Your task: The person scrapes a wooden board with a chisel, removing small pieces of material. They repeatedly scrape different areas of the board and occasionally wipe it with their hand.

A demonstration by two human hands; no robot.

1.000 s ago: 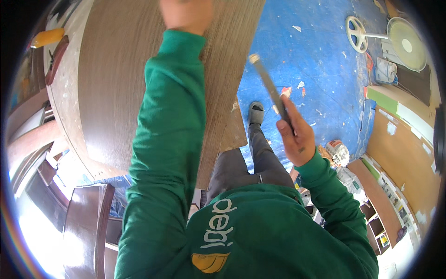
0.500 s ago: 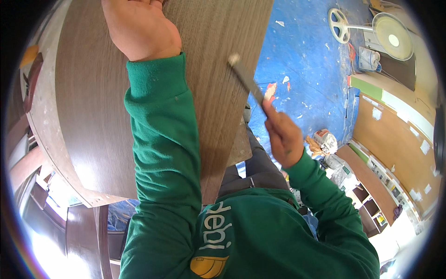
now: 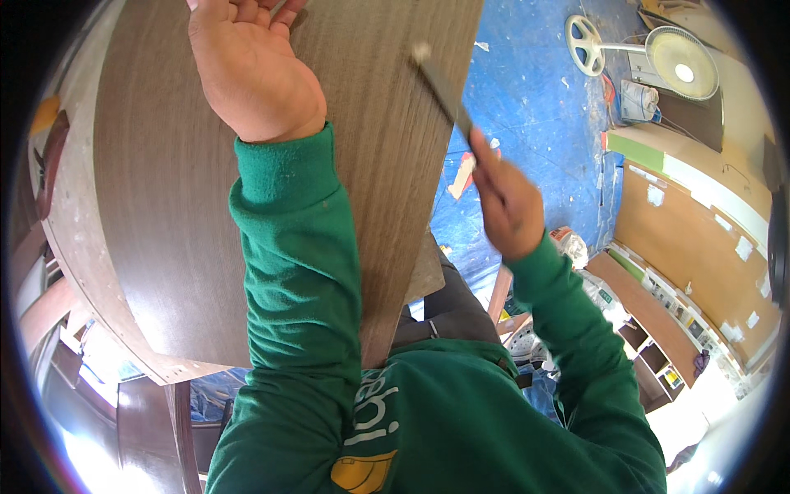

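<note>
A large brown wood-grain panel (image 3: 156,181) lies on a pale, stained worktable (image 3: 74,247). My left hand (image 3: 255,74) rests on the panel near the top of the view, palm turned up, fingers loosely bent and apart, with nothing visible in them; their tips run out of frame. My right hand (image 3: 508,198) grips a long, flat, dark bar-like tool (image 3: 447,96) with a light far end. The tool slants up and left over the panel's right part, slightly blurred; whether it touches the panel I cannot tell.
A blue floor sheet (image 3: 522,74) with scraps lies to the right. A white fan (image 3: 683,66), a leaning tan board (image 3: 675,239), crumpled bags (image 3: 568,245) and a cubby shelf (image 3: 638,336) stand along the right. Dark glossy furniture (image 3: 144,428) is at the lower left.
My left hand has come down and left into fuller view, turning palm up. My right hand and the tool have risen, with the tool moving from beside the panel to over it.
</note>
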